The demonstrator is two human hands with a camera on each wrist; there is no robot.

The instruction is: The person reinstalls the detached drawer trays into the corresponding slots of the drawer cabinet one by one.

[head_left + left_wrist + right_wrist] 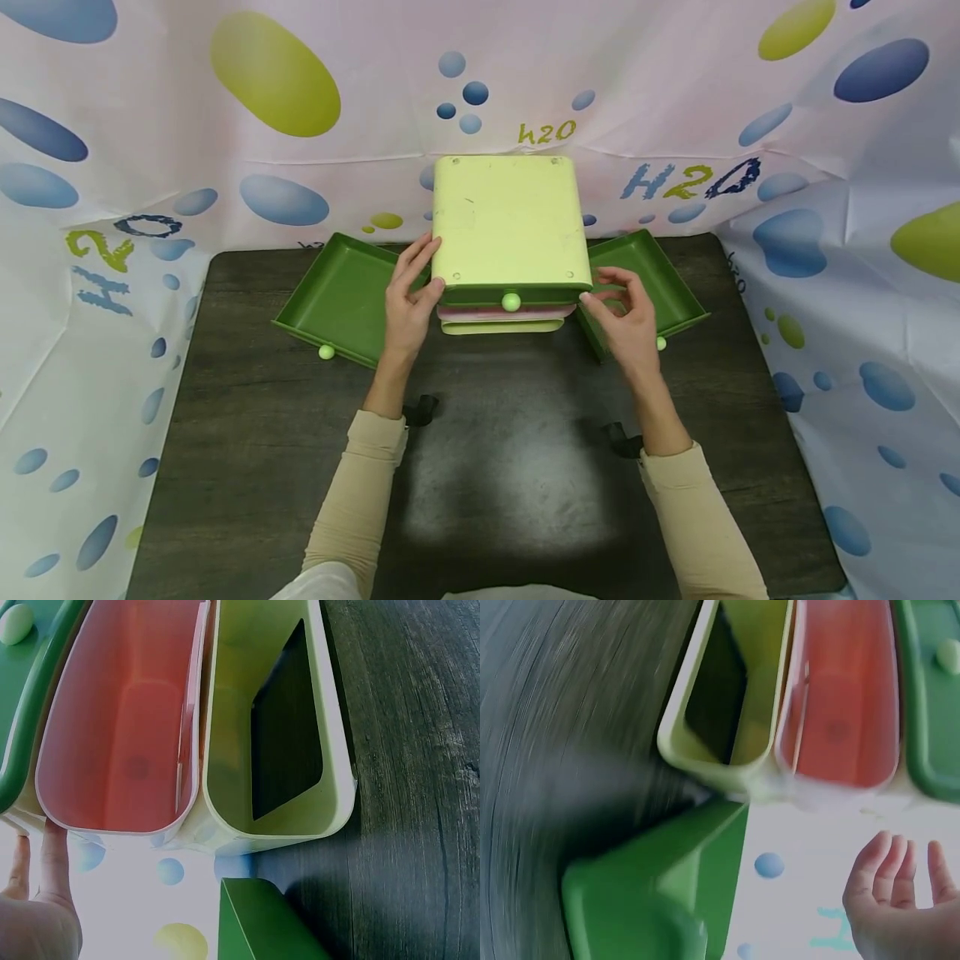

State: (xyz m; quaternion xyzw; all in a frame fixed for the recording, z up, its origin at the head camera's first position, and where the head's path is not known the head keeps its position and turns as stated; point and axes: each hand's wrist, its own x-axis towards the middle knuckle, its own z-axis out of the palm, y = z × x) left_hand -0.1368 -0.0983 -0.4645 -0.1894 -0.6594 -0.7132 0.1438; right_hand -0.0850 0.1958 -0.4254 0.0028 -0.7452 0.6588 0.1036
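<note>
A stacked drawer cabinet stands at the back of the table. Its top tier is yellow-green and has a green drawer with a round knob pushed in. Below it, the pink tier and the yellow-green bottom tier are hollow frames without drawers. My left hand rests against the cabinet's left side, its fingers extended along the wall. Beside the front right corner is my right hand, fingers loosely bent with nothing between them; the right wrist view shows a gap between it and the cabinet.
One loose green drawer lies on the table left of the cabinet, another green drawer on the right. Both sit angled close to it. A patterned sheet hangs behind and along the sides of the dark wooden table.
</note>
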